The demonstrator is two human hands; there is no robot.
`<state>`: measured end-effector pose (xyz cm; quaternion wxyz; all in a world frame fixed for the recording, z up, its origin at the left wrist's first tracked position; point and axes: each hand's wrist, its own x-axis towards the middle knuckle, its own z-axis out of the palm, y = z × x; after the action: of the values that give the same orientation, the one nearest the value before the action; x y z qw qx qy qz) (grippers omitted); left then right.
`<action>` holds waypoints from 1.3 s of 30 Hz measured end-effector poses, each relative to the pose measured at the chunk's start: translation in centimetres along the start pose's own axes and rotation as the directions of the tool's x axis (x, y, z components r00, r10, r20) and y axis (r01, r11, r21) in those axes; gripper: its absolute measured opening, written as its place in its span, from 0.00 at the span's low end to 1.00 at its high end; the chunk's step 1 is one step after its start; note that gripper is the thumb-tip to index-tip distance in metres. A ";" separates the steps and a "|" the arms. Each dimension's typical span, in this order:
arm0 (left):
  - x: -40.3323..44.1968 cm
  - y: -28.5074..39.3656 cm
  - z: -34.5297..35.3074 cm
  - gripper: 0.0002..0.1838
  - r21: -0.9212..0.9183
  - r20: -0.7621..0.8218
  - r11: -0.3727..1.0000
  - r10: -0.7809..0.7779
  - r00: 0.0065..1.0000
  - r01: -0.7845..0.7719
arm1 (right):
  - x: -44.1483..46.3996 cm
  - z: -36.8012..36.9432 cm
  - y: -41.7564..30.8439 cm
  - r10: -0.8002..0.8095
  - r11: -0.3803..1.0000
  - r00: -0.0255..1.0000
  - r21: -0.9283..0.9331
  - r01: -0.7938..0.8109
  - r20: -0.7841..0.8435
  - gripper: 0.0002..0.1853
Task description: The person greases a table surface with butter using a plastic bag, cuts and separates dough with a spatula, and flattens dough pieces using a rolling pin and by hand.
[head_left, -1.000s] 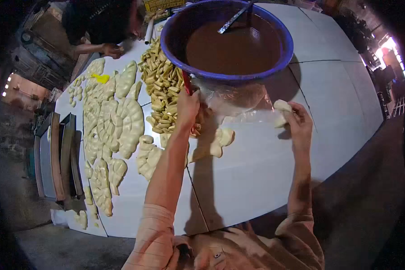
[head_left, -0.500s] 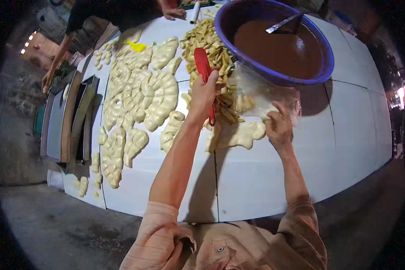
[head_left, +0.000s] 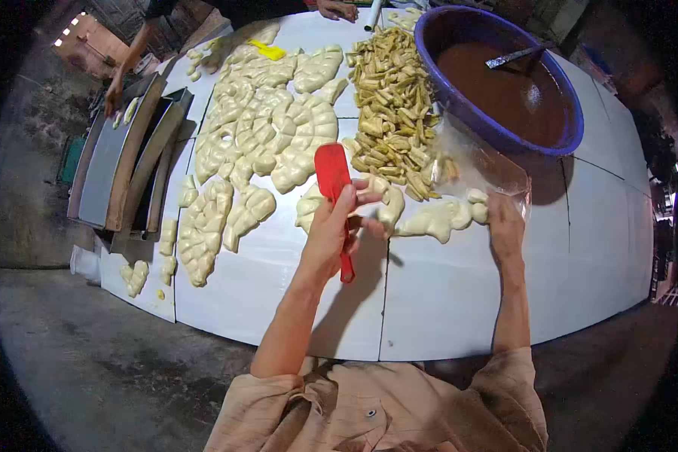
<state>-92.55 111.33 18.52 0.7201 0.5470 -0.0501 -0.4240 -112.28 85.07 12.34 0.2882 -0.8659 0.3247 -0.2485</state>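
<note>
A red spatula (head_left: 331, 173) is gripped in my left hand (head_left: 331, 233), its blade pointing up and away from me. Below that hand lies pale dough (head_left: 309, 207), partly hidden by the fingers. My right hand (head_left: 507, 226) rests low over the table, fingers drawn together at the end of another strip of dough (head_left: 437, 218). Small dough lumps (head_left: 477, 205) touch or nearly touch its fingertips; whatever is under them is hidden. Just beyond this hand is a clear plastic bag (head_left: 490, 169). Past the dough strip spreads a heap of cut yellow-brown pieces (head_left: 392, 105).
A purple basin (head_left: 497, 135) of brown batter (head_left: 505, 90) holds a metal-handled utensil (head_left: 514, 56). Many joined dough balls (head_left: 279, 120) cover the table's left, with a yellow scraper (head_left: 267, 50) among them. Metal trays (head_left: 117, 166) lean at the left edge. Other people's hands (head_left: 337, 10) show at the far side.
My left hand has come nearer with the red spatula, uncovering the heap. My right hand has shifted right of the dough strip, where small lumps now sit. The view has turned slightly.
</note>
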 end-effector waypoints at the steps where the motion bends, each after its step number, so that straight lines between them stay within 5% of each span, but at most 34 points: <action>1: -0.8 -0.1 0.0 0.22 0.010 -0.016 0.999 -0.032 0.999 0.032 | 0.3 -0.1 0.3 0.141 0.982 0.989 0.121 -0.144 0.033 0.16; 4: -2.6 -0.7 -0.4 0.22 0.021 0.002 0.998 -0.056 0.998 0.056 | 1.7 0.2 2.8 0.323 0.848 0.942 0.415 -0.330 0.090 0.14; 7: -3.6 -1.0 -0.6 0.23 0.047 0.016 0.997 -0.061 0.998 0.061 | 3.0 0.6 3.9 0.093 0.932 0.993 0.343 -0.113 0.076 0.12; 11: -4.6 -1.6 -1.1 0.23 0.042 0.010 0.996 -0.079 0.997 0.078 | 3.5 -0.6 2.4 0.141 0.967 0.965 0.179 -0.183 0.223 0.12; 12: -4.5 -2.0 -1.2 0.22 0.035 0.010 0.996 -0.081 0.997 0.081 | 3.4 -0.1 3.0 0.104 0.855 0.954 0.465 -0.229 0.280 0.13; 15: -5.1 -2.6 -0.9 0.22 0.026 0.010 0.996 -0.082 0.997 0.082 | 3.8 -1.4 4.6 0.261 0.687 0.833 0.512 -0.515 0.487 0.14; 16: -5.2 -2.9 -1.0 0.21 0.032 0.023 0.996 -0.080 0.997 0.079 | 3.6 -0.6 4.5 0.119 0.732 0.921 0.594 -0.334 0.371 0.16; 18: -5.5 -3.1 -0.8 0.22 0.062 0.032 0.994 -0.089 0.995 0.087 | 4.2 0.9 5.3 0.068 0.991 0.951 0.094 -0.100 0.300 0.18; 19: -5.5 -3.3 -0.6 0.23 0.043 0.043 0.995 -0.094 0.995 0.093 | 4.4 1.7 5.7 0.023 0.982 0.960 -0.188 0.031 0.279 0.19; 20: -5.6 -3.6 -0.6 0.23 0.022 0.049 0.995 -0.097 0.994 0.096 | 4.2 2.3 6.2 -0.041 0.971 0.977 -0.224 0.088 0.209 0.19; 24: -6.3 -4.2 -0.8 0.28 -0.045 0.067 0.994 -0.098 0.993 0.101 | 3.2 2.1 4.5 0.046 0.994 0.980 0.103 -0.026 -0.195 0.16; 27: -6.4 -5.8 -1.4 0.31 -0.104 0.024 0.993 -0.062 0.998 0.064 | 0.8 1.3 -0.9 0.019 0.931 0.897 0.335 0.145 -0.441 0.14; 28: -6.6 -5.6 -1.3 0.33 -0.153 0.054 0.969 -0.187 0.981 0.193 | -0.6 0.6 -3.8 0.129 0.908 0.951 0.418 0.000 -0.280 0.14; 30: -7.6 -5.2 0.2 0.32 -0.248 -0.035 0.959 -0.149 0.988 0.136 | -3.9 -0.1 -11.2 0.368 0.763 0.923 0.532 -0.368 0.111 0.15; 33: -5.9 -7.3 -0.5 0.30 -0.255 0.007 0.966 0.054 0.999 -0.050 | -8.4 2.5 -15.6 0.098 0.747 0.771 0.465 -0.475 0.629 0.17; 35: -6.7 -5.8 -0.5 0.32 -0.245 0.014 0.960 0.144 0.989 -0.136 | -10.6 4.1 -18.8 -0.010 0.693 0.598 0.437 -0.574 0.801 0.17; 38: -7.6 -5.5 -3.0 0.31 -0.157 0.096 0.987 0.045 0.994 -0.030 | -12.0 5.6 -21.9 -0.028 0.485 0.577 0.516 -0.706 0.816 0.16; 39: -8.0 -5.3 -3.9 0.31 -0.111 0.121 0.993 0.041 0.992 -0.028 | -11.9 5.8 -22.6 -0.043 0.512 0.576 0.513 -0.689 0.816 0.15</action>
<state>-98.50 119.37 15.73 0.7518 0.4786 -0.0806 -0.4465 -107.14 109.48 20.27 0.7932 -0.5689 0.2022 0.0794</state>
